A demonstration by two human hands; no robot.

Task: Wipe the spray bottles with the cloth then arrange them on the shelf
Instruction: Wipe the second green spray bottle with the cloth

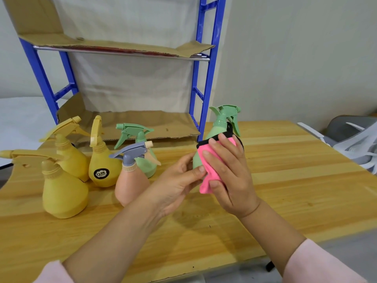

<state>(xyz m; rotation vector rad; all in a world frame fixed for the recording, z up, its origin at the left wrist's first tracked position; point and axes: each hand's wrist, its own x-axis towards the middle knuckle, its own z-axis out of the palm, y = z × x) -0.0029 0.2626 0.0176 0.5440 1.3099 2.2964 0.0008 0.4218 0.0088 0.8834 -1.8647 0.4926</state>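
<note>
The left hand [177, 182] is gripping the green bottle [215, 131] low on its body, thumb lying against the side and fingers curling under the base. The bottle is being held upright above the table [285, 160], a little toward 2 o'clock from the middle of the view, its trigger head pointing to 3 o'clock. The right hand [230, 176] is wrapping the pink cloth [205, 185] round the bottle's front, fingers spreading over the fabric and thumb pinching its lower end. A black edge of the cloth is showing at the top.

At 9 o'clock from the held bottle, five more are standing on the table: three yellow bottles [63, 193], a peach bottle [130, 186] with a grey trigger nearest the left hand, and a second green bottle [145, 166] just behind it.

At 12 o'clock the blue shelf [206, 78] is standing on the table's far edge, cardboard [142, 123] lying on its two levels. No bottle is sitting on it. At 3 o'clock a grey chair [350, 144] is standing beside the table.
</note>
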